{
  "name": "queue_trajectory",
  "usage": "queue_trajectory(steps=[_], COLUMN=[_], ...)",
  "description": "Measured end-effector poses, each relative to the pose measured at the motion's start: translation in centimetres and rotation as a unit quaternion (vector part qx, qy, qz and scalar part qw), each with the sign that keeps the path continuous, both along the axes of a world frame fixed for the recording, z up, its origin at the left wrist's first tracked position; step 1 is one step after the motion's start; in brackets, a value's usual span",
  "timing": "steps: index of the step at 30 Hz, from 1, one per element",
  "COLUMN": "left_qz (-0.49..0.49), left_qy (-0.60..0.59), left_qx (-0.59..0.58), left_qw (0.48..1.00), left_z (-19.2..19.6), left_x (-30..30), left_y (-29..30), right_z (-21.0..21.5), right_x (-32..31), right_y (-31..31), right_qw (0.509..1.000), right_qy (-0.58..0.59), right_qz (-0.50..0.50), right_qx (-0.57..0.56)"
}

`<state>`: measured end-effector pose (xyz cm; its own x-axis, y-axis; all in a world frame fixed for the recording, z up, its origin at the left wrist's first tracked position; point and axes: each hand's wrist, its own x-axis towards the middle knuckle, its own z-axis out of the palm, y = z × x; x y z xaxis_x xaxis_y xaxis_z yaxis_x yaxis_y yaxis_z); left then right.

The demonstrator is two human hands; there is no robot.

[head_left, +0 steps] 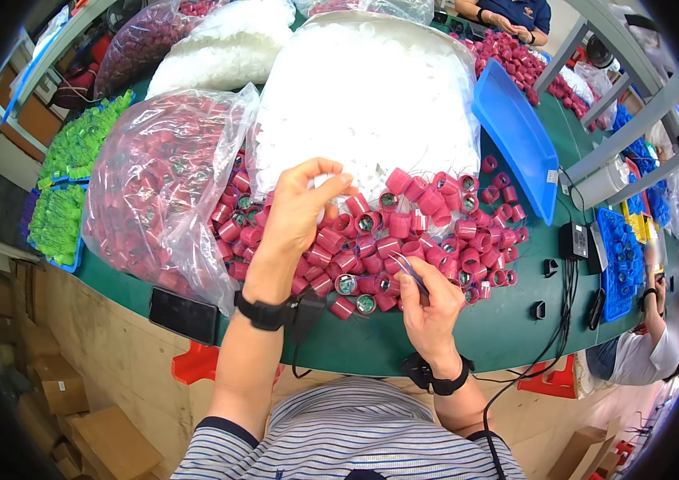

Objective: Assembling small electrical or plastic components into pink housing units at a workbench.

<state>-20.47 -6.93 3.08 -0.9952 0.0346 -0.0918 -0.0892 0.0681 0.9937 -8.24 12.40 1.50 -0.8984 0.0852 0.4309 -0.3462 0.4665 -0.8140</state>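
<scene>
My left hand (301,200) is curled, its thumb close to the bent fingers, above the near edge of a large clear bag of white plastic pieces (371,96). Whatever it holds is hidden, though something whitish shows beneath the palm. My right hand (433,302) grips slim tweezers (410,270), their tips pointing up and left over the pile. Below and between both hands lie many short dark-red plastic cylinders (391,248), heaped loosely. Green circuit boards show inside some of them, and thin wires stick out of several.
A clear bag of red cylinders (159,184) stands left, beside green parts (75,152). A black phone (183,314) lies at the table's front edge. A blue tray (515,136) leans at right, near black cables (567,296). Other people sit at the far and right sides.
</scene>
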Motion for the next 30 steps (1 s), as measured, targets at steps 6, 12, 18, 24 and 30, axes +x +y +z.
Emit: queue_trajectory(steps=[6,12,18,24,30], left_qz=[-0.149,-0.122,-0.151,-0.136,-0.144], left_qy=[-0.145,-0.185,-0.178,-0.189,-0.128], left_qx=[0.495,0.51,0.527,0.516,0.427], left_qw=[0.844,0.831,0.817,0.824,0.883], left_z=[-1.3,-2.8,-3.4,-3.1,-2.9], left_x=[5.0,6.9,7.5,7.6,7.9], left_y=[-0.9,-0.8,-0.6,-0.5,-0.3], right_z=[1.4,1.7,1.5,1.2,1.3], right_x=[-0.8,-1.6,-1.6,-1.7,-1.6], right_y=[-1.1,-2.3,-2.3,-2.3,-2.4], right_qw=[0.999,0.992,0.99,0.989,0.987], right_qy=[0.031,0.09,0.092,0.087,0.079], right_qz=[0.006,0.011,0.004,0.004,0.007], right_qx=[0.02,0.084,0.105,0.116,0.137])
